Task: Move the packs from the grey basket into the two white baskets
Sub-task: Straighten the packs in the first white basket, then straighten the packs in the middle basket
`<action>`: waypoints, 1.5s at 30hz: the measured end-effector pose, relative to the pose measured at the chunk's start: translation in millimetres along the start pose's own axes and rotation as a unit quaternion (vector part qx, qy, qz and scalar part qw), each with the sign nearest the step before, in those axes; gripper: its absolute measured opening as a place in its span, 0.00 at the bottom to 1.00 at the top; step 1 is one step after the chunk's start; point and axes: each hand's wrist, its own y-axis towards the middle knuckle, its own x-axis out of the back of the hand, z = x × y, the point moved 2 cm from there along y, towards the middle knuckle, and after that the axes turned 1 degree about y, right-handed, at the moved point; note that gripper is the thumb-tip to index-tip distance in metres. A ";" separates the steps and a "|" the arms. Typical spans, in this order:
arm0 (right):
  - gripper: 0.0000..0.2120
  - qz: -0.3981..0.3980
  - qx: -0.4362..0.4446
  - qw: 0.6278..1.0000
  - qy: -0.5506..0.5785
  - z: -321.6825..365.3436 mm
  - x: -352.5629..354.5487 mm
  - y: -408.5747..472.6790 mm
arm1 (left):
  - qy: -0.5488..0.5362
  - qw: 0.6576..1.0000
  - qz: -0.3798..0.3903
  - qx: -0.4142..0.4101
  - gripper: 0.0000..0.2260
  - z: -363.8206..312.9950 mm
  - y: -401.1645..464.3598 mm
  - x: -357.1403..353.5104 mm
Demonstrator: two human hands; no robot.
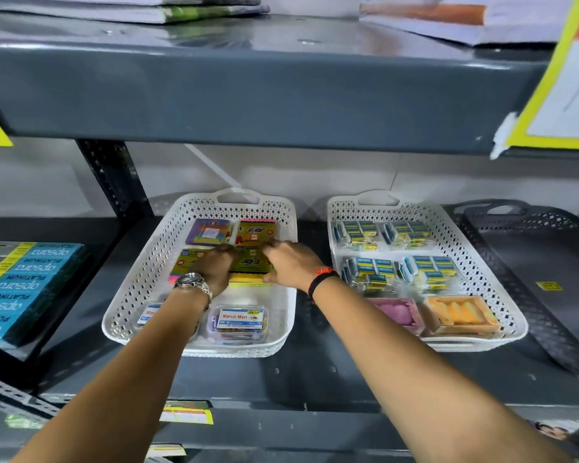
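Note:
Two white baskets stand side by side on the lower shelf. The left white basket (127, 289) holds colourful sticky-note packs (209, 231) at the back and clear clip boxes (239, 324) at the front. Both my hands reach into it. My left hand (214, 270) and my right hand (290, 262) rest on a green and yellow pack (250, 264) in the basket's middle, fingers bent around its edges. The right white basket (512, 315) holds blue and yellow small packs (375, 267), a pink box and an orange box. The grey basket (542, 262) at the far right looks empty.
A grey metal shelf (248, 101) overhangs close above the baskets. Blue pencil boxes (24, 289) are stacked at the left. A perforated upright post (114, 178) stands behind the left basket. A yellow price sign (565, 78) hangs at the upper right.

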 end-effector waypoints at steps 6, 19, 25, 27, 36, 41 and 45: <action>0.14 -0.143 -0.061 0.987 0.043 -71.7 47.9 -59.0 | -0.014 0.996 -0.075 -0.040 0.17 -57.0 -2.4 43.4; 0.30 0.153 -0.200 0.958 0.137 -228.8 38.1 -206.0 | -0.034 0.967 0.090 -0.235 0.32 -257.5 2.4 2.2; 0.34 0.159 -0.153 0.973 0.067 -237.1 29.2 -222.8 | 0.060 0.963 0.150 -0.216 0.36 -296.4 9.5 -15.8; 0.30 0.135 -0.121 0.983 0.031 -235.9 27.3 -222.6 | 0.092 0.960 0.152 -0.216 0.34 -299.2 11.1 -19.8; 0.26 0.122 -0.085 0.989 0.016 -241.3 18.5 -218.0 | 0.123 0.954 0.155 -0.226 0.33 -299.5 6.2 -19.0; 0.23 0.150 -0.095 0.984 0.019 -245.0 15.4 -215.7 | 0.101 0.958 0.158 -0.216 0.30 -299.6 4.2 -18.4; 0.29 0.173 -0.094 0.980 0.021 -245.6 20.7 -212.9 | 0.091 0.956 0.173 -0.219 0.31 -298.4 6.5 -17.7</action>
